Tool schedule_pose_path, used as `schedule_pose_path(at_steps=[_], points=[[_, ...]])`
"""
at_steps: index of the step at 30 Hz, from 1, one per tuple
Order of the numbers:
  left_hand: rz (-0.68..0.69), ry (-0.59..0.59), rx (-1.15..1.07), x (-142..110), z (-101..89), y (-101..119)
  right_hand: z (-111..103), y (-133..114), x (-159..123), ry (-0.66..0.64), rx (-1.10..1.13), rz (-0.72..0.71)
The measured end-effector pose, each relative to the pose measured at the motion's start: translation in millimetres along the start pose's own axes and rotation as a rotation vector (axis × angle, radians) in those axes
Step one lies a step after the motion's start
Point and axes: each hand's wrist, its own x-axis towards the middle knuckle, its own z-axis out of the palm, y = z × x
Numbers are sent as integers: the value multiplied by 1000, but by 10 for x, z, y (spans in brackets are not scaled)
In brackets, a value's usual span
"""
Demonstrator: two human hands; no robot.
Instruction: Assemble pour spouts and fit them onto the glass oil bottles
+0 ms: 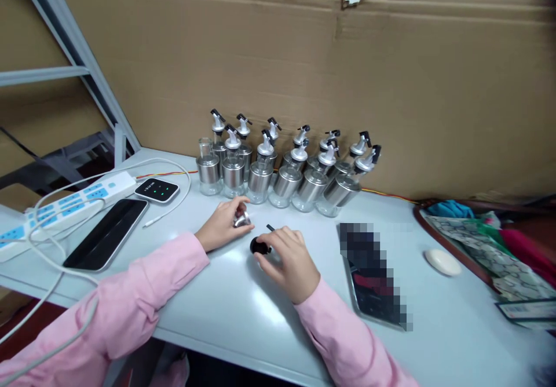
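Observation:
My left hand (220, 226) is closed around a shiny silver pourer cap (242, 219), held just above the table. Close by on the right, my right hand (292, 259) pinches a black round stopper piece (257, 245) between thumb and fingers; a thin black lever tip (270, 227) shows beside those fingers. The two parts are apart. Behind my hands stand several glass bottles with steel sleeves, most topped by silver pourers (265, 143) with black levers. The bottle (208, 170) at the front left has a bare glass neck.
To the left lie a white power strip (87, 197), a small black Wi-Fi device (157, 190), a dark phone (108, 233) and a white cable (167, 220). A partly pixelated phone (373, 277), a white oval object (443, 262) and a brown-rimmed container (456, 248) are at right. Cardboard (260, 57) stands behind.

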Motion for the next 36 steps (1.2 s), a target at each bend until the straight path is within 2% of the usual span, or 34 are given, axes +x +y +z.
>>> schedule_pose_path(at_steps=[3,6,11,17,22,24,26,31,36], points=[[-17,21,-3,-1,61,-48,92,-6,-3,-70,-22,61],[37,13,9,16,73,-74,122,-9,3,-147,9,104],[119,-50,79,34,64,-67,154,-3,-12,-242,47,58],[142,-93,171,-1,83,-43,198,50,-31,-194,81,21],[159,18,88,-13,53,5,148,100,-26,-64,161,-17],[167,64,83,-29,9,62,85,122,-17,-45,105,-4],[227,73,98,-56,-43,145,13,148,-8,-84,3,55],[521,-169,196,-133,-62,351,-68,230,-8,-301,-145,161],[562,-288,291,-149,25,373,-64,301,-36,-337,-105,167]])
